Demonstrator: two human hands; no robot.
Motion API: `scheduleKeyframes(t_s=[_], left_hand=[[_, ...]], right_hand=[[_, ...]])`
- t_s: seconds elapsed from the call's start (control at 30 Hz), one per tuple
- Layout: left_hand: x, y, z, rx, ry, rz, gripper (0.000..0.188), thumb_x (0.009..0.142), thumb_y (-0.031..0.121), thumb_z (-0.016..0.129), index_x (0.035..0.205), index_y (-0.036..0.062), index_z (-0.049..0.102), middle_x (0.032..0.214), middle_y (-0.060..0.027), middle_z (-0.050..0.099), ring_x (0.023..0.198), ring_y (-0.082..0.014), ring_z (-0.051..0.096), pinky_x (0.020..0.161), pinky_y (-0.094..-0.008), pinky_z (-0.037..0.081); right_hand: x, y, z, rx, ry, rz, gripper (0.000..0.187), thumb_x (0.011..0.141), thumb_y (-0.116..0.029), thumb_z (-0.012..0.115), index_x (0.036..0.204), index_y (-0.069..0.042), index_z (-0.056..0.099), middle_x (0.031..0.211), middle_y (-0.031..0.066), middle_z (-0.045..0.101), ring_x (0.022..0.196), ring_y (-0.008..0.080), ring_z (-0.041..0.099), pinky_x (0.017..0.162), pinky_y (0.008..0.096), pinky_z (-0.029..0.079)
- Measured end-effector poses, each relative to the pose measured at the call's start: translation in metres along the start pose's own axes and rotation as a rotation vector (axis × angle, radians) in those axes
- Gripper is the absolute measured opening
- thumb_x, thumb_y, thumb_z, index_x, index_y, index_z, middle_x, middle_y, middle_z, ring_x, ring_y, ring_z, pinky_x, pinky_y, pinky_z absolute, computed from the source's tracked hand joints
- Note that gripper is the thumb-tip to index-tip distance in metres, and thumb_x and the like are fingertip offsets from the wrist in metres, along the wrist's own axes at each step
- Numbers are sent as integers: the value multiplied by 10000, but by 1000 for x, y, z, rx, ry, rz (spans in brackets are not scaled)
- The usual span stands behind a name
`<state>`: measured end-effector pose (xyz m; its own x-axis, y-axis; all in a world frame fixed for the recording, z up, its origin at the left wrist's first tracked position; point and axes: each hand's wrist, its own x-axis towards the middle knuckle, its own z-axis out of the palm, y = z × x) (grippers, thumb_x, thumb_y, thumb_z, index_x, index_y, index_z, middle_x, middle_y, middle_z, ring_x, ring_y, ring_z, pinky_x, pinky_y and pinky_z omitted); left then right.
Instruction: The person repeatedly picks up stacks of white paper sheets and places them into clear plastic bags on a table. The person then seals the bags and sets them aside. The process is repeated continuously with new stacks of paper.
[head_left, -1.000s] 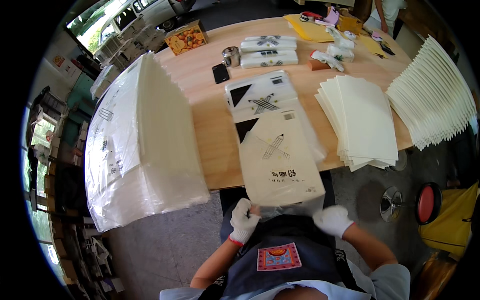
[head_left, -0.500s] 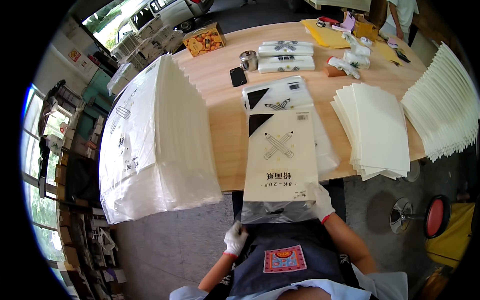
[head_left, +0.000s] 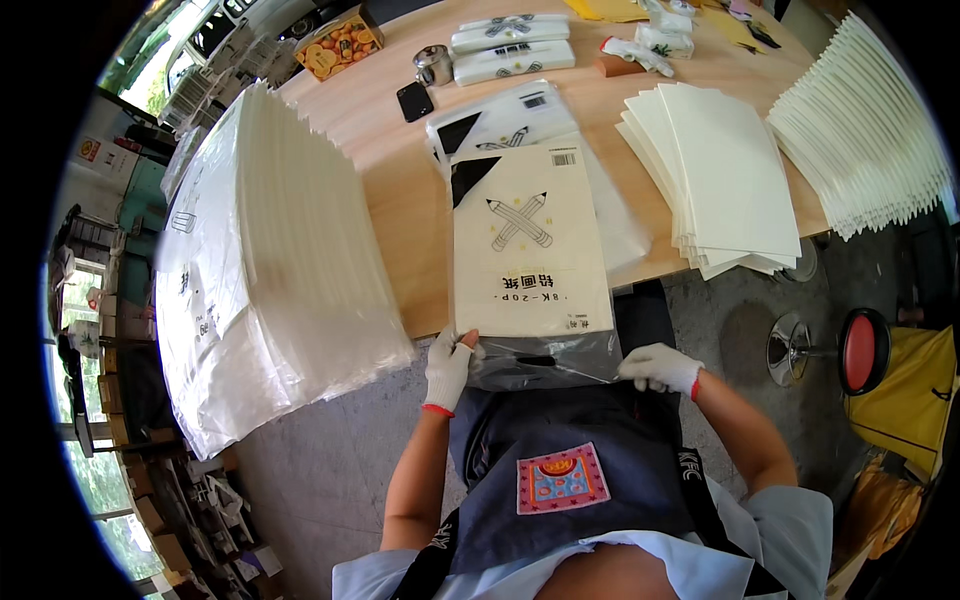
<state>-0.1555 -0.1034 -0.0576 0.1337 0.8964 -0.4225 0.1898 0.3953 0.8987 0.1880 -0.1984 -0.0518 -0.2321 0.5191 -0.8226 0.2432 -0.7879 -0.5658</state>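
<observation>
A clear plastic bag (head_left: pixel 580 358) with printed crossed pencils and a black corner lies at the table's near edge, with a stack of cream paper (head_left: pixel 530 310) inside it. Its loose end hangs over the edge toward my apron. My left hand (head_left: pixel 447 374), in a white glove with the thumb tip bare, closes on the left side of that loose end. At the opposite corner my gloved right hand (head_left: pixel 660 370) pinches the plastic, fingers curled. Beneath and beyond lie more flat printed plastic bags (head_left: pixel 600 200). A fanned stack of white paper sheets (head_left: pixel 735 180) rests to the right.
A tall plastic-wrapped paper stack (head_left: pixel 300 240) stands on the left of the wooden table (head_left: pixel 385 190). Another ridged stack of paper (head_left: pixel 865 130) is far right. Farther back are rolled bag packs (head_left: pixel 513 62), a metal mug (head_left: pixel 433 66), a phone (head_left: pixel 414 101) and a fruit-printed box (head_left: pixel 340 44).
My left hand has come up from beside my apron to the bag's left side. My right hand has shifted from the paper's corner down to the bag's loose end. The view has tilted downward.
</observation>
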Motion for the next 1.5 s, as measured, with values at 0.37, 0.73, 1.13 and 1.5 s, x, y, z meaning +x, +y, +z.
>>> scheduleKeyframes(t_s=[0.37,0.73,1.13,1.5], left_hand=[[-122,208,-29,874,289,1044,186,713,155,711,731,87,538,564,-105,501,515,-298,543,478,-375,418],[-167,206,-285,236,973,594,271,928,261,541,760,56,594,634,77,432,579,-17,370,508,-190,252],[-34,-64,-48,189,409,538,58,872,88,595,845,38,603,794,-54,605,673,-155,570,591,-273,461],[119,23,127,937,-103,575,205,816,271,608,892,83,634,945,-138,608,954,-313,550,810,-415,442]], right_hand=[[58,-113,89,777,-326,-650,420,955,-151,466,1337,5,390,1287,96,513,1117,183,537,919,289,447],[-16,-393,207,-502,31,-1054,555,843,-552,537,852,-1,601,778,145,646,640,205,611,637,353,479],[55,-145,157,-1046,-12,-753,426,791,-536,571,924,-132,595,820,123,650,774,308,639,691,428,480],[14,-38,65,-656,334,-456,379,848,-468,534,929,-105,606,842,112,666,806,308,634,734,386,478]])
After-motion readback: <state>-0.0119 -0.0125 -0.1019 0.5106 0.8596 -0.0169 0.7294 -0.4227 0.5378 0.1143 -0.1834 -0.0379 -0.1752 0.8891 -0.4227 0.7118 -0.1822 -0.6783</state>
